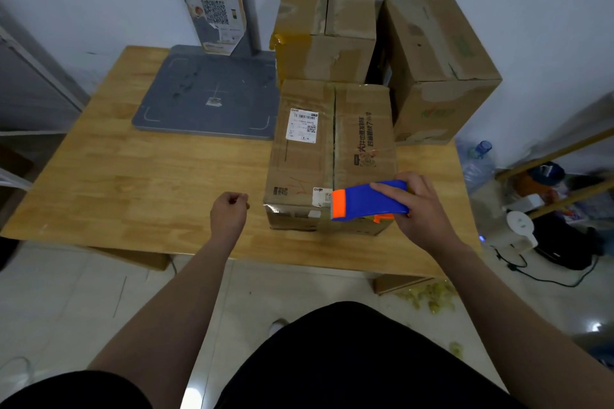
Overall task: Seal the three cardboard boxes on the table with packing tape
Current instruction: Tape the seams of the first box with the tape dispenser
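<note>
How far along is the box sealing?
Done: nothing clearly; no fresh tape shows over any seam. In hand: right hand holds the tape dispenser at the near edge of the front box, its centre seam open; left hand curled, empty. Left: that seam, plus back-left box and back-right box.

My left hand (229, 211) curls into a fist just left of the front cardboard box (309, 156), forearm stretched forward. My right hand (423, 209) grips the blue tape dispenser (368, 201) over that box's near right corner.
</note>
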The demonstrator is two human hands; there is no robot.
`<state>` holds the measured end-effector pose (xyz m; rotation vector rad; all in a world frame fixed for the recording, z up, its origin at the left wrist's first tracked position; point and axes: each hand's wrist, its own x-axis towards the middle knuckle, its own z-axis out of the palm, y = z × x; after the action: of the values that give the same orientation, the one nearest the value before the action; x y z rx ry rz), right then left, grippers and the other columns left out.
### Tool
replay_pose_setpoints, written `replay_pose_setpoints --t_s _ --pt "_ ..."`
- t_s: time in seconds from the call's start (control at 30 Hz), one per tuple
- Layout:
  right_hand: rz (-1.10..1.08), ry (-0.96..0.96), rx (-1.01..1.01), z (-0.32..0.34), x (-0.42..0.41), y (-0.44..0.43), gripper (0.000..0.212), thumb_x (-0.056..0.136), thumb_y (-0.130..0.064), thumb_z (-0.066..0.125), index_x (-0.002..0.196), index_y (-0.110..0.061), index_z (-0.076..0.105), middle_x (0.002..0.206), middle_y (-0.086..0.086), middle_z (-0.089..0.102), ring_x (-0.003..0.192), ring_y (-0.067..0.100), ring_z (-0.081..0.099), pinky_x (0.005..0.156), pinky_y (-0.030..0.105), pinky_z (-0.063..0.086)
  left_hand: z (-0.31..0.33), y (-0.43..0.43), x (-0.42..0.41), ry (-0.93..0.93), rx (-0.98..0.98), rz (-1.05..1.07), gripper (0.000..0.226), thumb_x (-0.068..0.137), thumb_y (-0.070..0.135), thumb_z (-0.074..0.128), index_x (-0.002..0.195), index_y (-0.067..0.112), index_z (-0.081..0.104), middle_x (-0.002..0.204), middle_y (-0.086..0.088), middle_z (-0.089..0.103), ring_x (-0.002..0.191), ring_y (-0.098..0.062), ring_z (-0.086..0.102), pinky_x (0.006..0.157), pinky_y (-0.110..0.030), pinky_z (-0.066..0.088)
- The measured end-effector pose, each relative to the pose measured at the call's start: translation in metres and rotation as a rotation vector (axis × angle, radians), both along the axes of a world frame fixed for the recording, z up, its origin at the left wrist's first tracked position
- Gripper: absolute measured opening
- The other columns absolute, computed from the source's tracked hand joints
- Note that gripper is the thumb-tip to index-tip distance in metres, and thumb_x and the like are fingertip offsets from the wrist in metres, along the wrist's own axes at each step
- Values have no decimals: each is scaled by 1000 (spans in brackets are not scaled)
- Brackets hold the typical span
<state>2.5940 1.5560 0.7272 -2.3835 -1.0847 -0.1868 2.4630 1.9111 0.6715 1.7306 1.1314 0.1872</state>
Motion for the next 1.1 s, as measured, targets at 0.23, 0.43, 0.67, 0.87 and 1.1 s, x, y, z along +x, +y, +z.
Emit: replay_pose_setpoints --t_s 0.23,0.43,0.67,0.87,1.1 --pt "-41 -61 -56 1 0 7 66 83 -3 75 138 -36 57 115 8 51 103 32 48 87 42 38 -19 -20 15 -15 -232 112 19 105 31 54 104 14 62 89 -7 66 73 -24 53 68 -39 44" --pt "-129 -111 -129 1 1 6 59 83 -16 70 134 -43 57 119 5 53 106 30 44 87 35 21 -21 -42 24 -61 -409 154 19 110 35 41 120 25 55 105 -9 57 76 -22 48 66 -38 45" --pt "-157 -110 -128 1 -4 9 63 82 -12 75 134 -43 57 119 4 53 108 31 46 88 40 25 -34 -23 15 107 -436 58 50 103 48 52 150 40 36 135 -8 52 118 -36 51 87 -52 49" --pt "-188 -105 -118 -1 -6 11 52 86 -23 66 133 -43 58 119 5 53 108 30 44 88 39 24 -8 -26 20 -134 -38 -65 41 103 46 52 119 12 68 110 0 69 105 -19 64 85 -33 50" --pt "-217 -86 -123 2 -5 14 47 88 -32 49 132 -41 62 118 3 52 107 28 44 90 42 28 -6 -62 32 -114 -71 -199 98 52 59 94 133 23 50 124 5 66 115 -16 65 97 -42 56"
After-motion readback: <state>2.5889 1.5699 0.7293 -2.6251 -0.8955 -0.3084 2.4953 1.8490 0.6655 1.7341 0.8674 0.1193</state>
